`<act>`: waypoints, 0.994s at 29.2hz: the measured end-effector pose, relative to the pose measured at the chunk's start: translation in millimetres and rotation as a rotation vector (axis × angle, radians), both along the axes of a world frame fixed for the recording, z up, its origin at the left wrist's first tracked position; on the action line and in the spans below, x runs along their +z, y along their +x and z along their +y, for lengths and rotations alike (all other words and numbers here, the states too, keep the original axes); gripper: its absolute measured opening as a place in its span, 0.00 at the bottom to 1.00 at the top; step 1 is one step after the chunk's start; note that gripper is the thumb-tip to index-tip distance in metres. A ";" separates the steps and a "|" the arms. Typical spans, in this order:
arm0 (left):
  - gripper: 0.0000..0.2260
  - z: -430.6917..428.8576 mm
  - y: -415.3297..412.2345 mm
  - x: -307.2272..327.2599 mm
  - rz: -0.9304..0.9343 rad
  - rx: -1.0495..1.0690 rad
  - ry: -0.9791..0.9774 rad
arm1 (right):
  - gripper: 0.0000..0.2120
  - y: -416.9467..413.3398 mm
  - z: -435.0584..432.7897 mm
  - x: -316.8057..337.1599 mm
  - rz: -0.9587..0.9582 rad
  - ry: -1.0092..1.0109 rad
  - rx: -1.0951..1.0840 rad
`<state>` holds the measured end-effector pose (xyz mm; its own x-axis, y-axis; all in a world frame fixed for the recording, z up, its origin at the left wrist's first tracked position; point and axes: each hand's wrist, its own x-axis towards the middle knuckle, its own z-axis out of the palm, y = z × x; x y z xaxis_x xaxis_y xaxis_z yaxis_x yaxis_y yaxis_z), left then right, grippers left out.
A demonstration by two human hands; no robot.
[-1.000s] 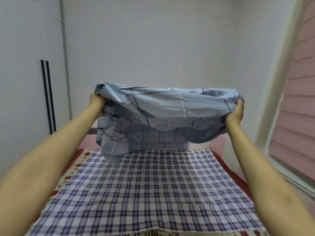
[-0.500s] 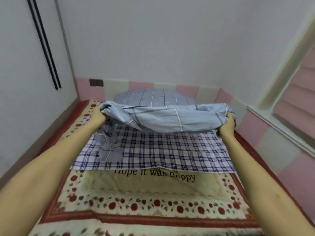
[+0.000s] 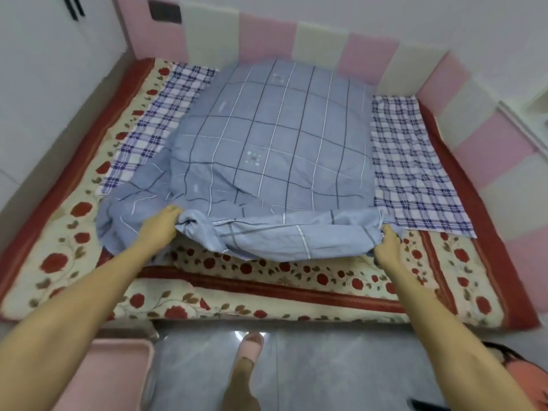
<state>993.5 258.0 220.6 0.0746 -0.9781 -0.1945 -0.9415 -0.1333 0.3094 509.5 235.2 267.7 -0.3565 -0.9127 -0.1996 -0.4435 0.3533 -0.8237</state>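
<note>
Both hands are on the blue cover [image 3: 272,149], one at each end of its near edge. The left hand [image 3: 158,225] has its fingers curled into a bunched fold of cloth. The right hand [image 3: 387,246] grips the near right corner, fingers closed tight round the fabric. The near edge hangs between them, rumpled and lifted just off the bed. The rest of the cover lies spread across the middle of the bed, puffed up a little (plenty of creases on the left side). Under it lies a checked sheet [image 3: 412,173], showing on both flanks. Below that is the flowered mat [image 3: 267,292], red roses along the front. Pink and cream wall pads [image 3: 320,46] ring the bed. Down on the grey floor [image 3: 326,369] there's a foot in a pink slipper [image 3: 250,348].
</note>
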 end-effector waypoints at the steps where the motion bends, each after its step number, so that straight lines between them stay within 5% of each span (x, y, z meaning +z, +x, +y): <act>1: 0.06 10.4 -0.4 -8.5 -0.059 -0.025 -0.007 | 0.04 -2.0 2.8 -10.3 0.032 0.027 0.000; 9: 0.15 66.1 5.1 -140.3 -0.327 -0.278 0.383 | 0.06 -12.3 23.2 -164.3 0.417 0.474 0.369; 11: 0.21 91.6 3.1 -165.5 -0.418 -0.384 0.442 | 0.18 -15.3 39.4 -185.7 0.587 0.735 0.564; 13: 0.14 119.8 -8.4 -184.0 -0.514 -0.468 0.511 | 0.28 -24.7 66.5 -203.7 0.696 0.959 0.726; 16: 0.13 146.1 -22.6 -194.4 -0.573 -0.504 0.545 | 0.25 -43.7 105.1 -219.2 0.858 1.141 0.879; 21: 0.13 161.0 -45.2 -170.2 -0.675 -0.524 0.649 | 0.17 -59.1 161.5 -192.2 0.942 1.044 0.741; 24: 0.13 158.1 -50.6 -149.2 -0.586 -0.381 0.691 | 0.21 -61.1 178.2 -182.8 0.877 1.099 0.560; 27: 0.06 161.1 -49.7 -128.6 -0.335 -0.158 0.427 | 0.38 -57.1 189.8 -169.1 0.682 1.051 0.297; 29: 0.03 174.9 -49.9 -114.4 -0.341 -0.104 0.254 | 0.40 -59.1 205.8 -156.7 0.663 1.003 0.239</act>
